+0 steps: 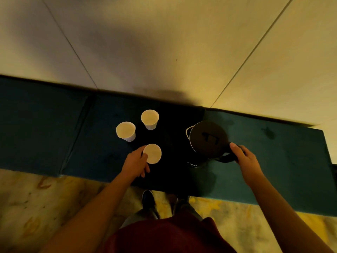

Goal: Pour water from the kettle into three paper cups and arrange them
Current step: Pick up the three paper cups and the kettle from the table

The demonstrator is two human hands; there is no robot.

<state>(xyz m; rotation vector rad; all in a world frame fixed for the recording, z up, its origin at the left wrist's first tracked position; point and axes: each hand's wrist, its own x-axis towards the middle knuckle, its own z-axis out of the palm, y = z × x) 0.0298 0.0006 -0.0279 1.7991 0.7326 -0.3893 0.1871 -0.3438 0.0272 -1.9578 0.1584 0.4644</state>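
Left of centre on the dark teal desk (45,125), two paper cups (125,131) (149,119) stand upright and apart; just below them the left hand (135,162) wraps its fingers around a third cup (152,153). Right of centre, the black kettle (207,139) stands lid-closed, the right hand (245,160) gripping its handle (226,157). At the bottom centre, a shoe (148,201) shows on the mottled floor (36,207).

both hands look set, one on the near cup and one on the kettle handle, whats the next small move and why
Probably lift the kettle and bring its spout over the near cup. The right hand already grips the handle, the left hand holds that cup steady, and the kettle sits upright on the bench, well to the right of all three cups. Whether any cup holds water cannot be told.
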